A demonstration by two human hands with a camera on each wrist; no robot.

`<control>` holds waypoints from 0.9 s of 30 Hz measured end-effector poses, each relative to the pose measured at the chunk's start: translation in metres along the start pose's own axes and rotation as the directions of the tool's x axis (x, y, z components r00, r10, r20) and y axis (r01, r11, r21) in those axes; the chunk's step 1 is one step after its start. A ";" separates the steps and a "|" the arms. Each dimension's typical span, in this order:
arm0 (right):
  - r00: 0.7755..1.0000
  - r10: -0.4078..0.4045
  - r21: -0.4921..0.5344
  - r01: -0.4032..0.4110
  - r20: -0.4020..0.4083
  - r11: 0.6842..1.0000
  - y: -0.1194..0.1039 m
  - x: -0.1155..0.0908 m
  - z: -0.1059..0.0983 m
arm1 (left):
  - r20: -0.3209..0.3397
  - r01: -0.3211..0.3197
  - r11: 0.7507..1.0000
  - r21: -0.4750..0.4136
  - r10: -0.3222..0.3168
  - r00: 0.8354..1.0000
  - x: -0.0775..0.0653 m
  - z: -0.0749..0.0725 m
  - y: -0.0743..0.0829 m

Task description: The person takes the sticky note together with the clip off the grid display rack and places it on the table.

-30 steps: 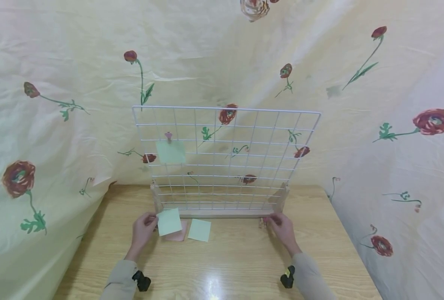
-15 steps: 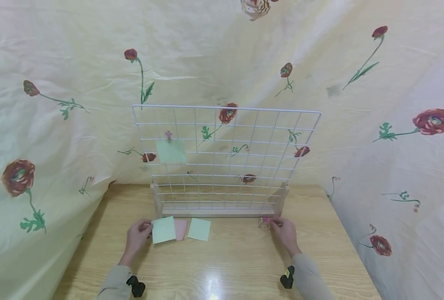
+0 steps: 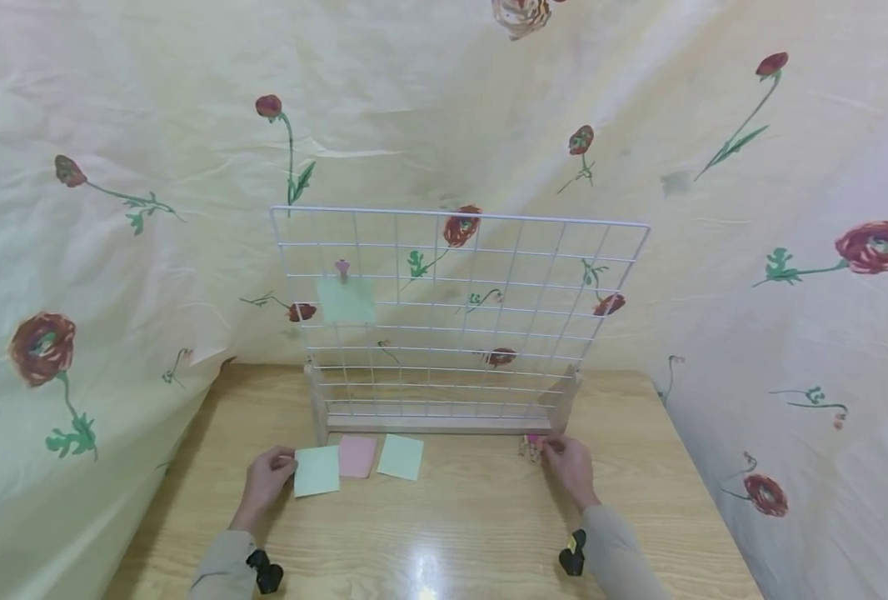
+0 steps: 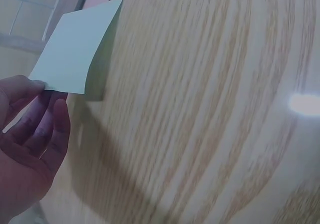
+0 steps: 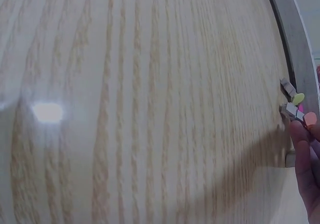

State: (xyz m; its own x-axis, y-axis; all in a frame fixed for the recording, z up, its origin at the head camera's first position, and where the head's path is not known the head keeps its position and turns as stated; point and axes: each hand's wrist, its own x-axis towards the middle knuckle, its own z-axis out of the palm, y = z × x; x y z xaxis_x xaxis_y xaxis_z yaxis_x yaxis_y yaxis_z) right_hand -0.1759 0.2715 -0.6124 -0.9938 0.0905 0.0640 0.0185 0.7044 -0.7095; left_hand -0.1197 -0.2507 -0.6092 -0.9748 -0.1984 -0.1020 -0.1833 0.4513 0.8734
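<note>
My left hand [image 3: 267,483] pinches a pale green paper square [image 3: 316,472] by its left edge, between thumb and fingers. In the left wrist view the green square [image 4: 75,48] tilts above the wood, casting a shadow. A pink paper square [image 3: 357,457] and another green square [image 3: 401,457] lie to its right. At the grid stand's right foot, my right hand [image 3: 571,471] pinches a small wooden clothespin [image 5: 296,112] by its orange-pink end. Beside it lies a clothespin with a yellow end [image 5: 298,98], and a bit of magenta shows between them.
A white wire grid [image 3: 459,215] leans back in a wooden base [image 3: 436,425] on the table [image 3: 444,517]. On its upper left hangs a green paper square [image 3: 346,302] under a pink-topped clothespin [image 3: 342,268]. Flowered cloth [image 3: 152,283] surrounds the table's back and sides.
My left hand has moved left and towards me with the green square, uncovering the pink one. The right hand has shifted slightly right and nearer at the clothespins.
</note>
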 end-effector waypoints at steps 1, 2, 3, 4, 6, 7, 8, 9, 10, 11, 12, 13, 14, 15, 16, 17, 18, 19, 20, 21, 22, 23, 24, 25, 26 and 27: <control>1.000 0.001 -0.004 -0.001 0.001 1.000 0.001 0.000 0.001 | 0.001 0.002 1.000 0.004 -0.002 1.000 0.000 -0.001 -0.002; 1.000 0.001 -0.008 -0.001 0.003 1.000 0.001 0.000 0.001 | 0.001 0.003 1.000 0.009 -0.003 1.000 0.001 -0.002 -0.004; 1.000 -0.001 -0.012 0.001 0.003 1.000 0.002 0.000 0.001 | -0.004 0.006 1.000 0.018 -0.006 1.000 0.001 -0.003 -0.006; 1.000 -0.001 -0.011 0.001 0.004 1.000 0.002 0.000 0.002 | -0.010 0.006 0.999 0.032 -0.006 1.000 0.002 -0.004 -0.007; 1.000 0.002 -0.008 -0.002 0.005 1.000 0.004 0.000 0.003 | -0.014 0.007 0.999 0.052 -0.006 1.000 0.002 -0.007 -0.009; 1.000 0.004 -0.004 -0.004 0.004 1.000 0.004 0.000 0.003 | -0.015 0.008 0.998 0.061 -0.007 1.000 0.002 -0.008 -0.009; 1.000 0.007 0.004 -0.007 0.004 1.000 0.004 -0.001 0.003 | -0.018 0.010 0.998 0.068 -0.009 1.000 0.002 -0.009 -0.010; 1.000 0.011 0.011 -0.011 0.005 1.000 0.004 -0.001 0.003 | -0.019 0.013 0.997 0.075 -0.012 1.000 0.001 -0.010 -0.010; 1.000 0.009 0.018 -0.009 0.004 1.000 0.004 -0.001 0.002 | -0.018 0.016 0.997 0.078 -0.015 1.000 0.001 -0.012 -0.011; 1.000 0.009 0.020 -0.009 0.001 1.000 0.004 -0.001 0.002 | -0.015 0.019 0.997 0.080 -0.018 1.000 0.001 -0.012 -0.012; 1.000 0.010 0.025 -0.010 0.001 1.000 0.004 -0.001 0.002 | -0.014 0.023 0.996 0.083 -0.022 1.000 0.001 -0.013 -0.013; 1.000 0.011 0.026 -0.011 -0.001 1.000 0.004 -0.002 0.002 | -0.012 0.031 0.996 0.086 -0.030 0.999 0.001 -0.013 -0.015; 1.000 0.010 0.025 -0.010 -0.003 1.000 0.004 -0.002 0.001 | -0.009 0.035 0.996 0.087 -0.035 0.999 0.001 -0.014 -0.016; 1.000 0.008 0.020 -0.008 -0.005 1.000 0.005 -0.002 0.001 | -0.005 0.038 0.995 0.087 -0.038 0.999 0.001 -0.014 -0.016; 1.000 0.010 0.014 -0.010 -0.010 1.000 0.005 -0.002 0.001 | -0.004 0.041 0.995 0.088 -0.041 0.999 0.001 -0.014 -0.017; 1.000 0.017 0.008 -0.017 -0.012 1.000 0.006 -0.002 0.001 | -0.004 0.042 0.995 0.090 -0.042 0.999 0.001 -0.013 -0.018; 1.000 0.021 0.005 -0.021 -0.016 1.000 0.006 -0.002 0.001 | -0.006 0.044 0.995 0.092 -0.043 0.999 0.001 -0.013 -0.018; 0.999 0.022 -0.005 -0.022 -0.023 1.000 0.006 -0.002 0.000 | -0.005 0.047 0.995 0.091 -0.046 0.999 0.002 -0.013 -0.018; 0.999 0.027 -0.009 -0.027 -0.028 1.000 0.005 -0.003 0.000 | -0.005 0.045 0.995 0.090 -0.045 0.999 0.002 -0.013 -0.018; 0.999 0.035 -0.004 -0.035 -0.029 0.999 0.004 -0.003 -0.001 | -0.005 0.043 0.995 0.092 -0.043 0.999 0.002 -0.013 -0.017; 0.999 0.043 -0.002 -0.043 -0.032 0.999 0.003 -0.003 -0.001 | -0.007 0.043 0.994 0.099 -0.042 0.999 0.002 -0.012 -0.017; 0.998 0.046 0.006 -0.046 -0.031 0.999 0.002 -0.004 -0.002 | -0.008 0.041 0.994 0.104 -0.041 0.999 0.002 -0.013 -0.017; 0.998 0.047 0.014 -0.047 -0.032 0.999 0.000 -0.004 -0.002 | -0.010 0.039 0.993 0.113 -0.038 0.999 0.002 -0.013 -0.016; 0.999 0.043 0.019 -0.042 -0.031 0.999 -0.002 -0.004 -0.003 | -0.012 0.036 0.992 0.122 -0.035 0.999 0.001 -0.013 -0.015; 0.999 0.044 0.027 -0.043 -0.029 0.999 -0.003 -0.004 -0.004 | -0.016 0.033 0.991 0.133 -0.031 0.999 0.001 -0.013 -0.015; 0.999 0.041 0.032 -0.040 -0.026 0.999 -0.005 -0.004 -0.004 | -0.019 0.030 0.989 0.142 -0.028 0.999 0.001 -0.014 -0.014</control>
State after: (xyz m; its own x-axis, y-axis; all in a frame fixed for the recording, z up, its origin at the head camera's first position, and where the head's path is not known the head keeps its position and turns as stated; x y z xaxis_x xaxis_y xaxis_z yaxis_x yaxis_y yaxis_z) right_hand -0.1713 0.2702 -0.6059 -0.9891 0.1375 0.0535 0.0545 0.6777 -0.7333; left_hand -0.1166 -0.2694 -0.6153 -0.9667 -0.2276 -0.1169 -0.2288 0.5643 0.7932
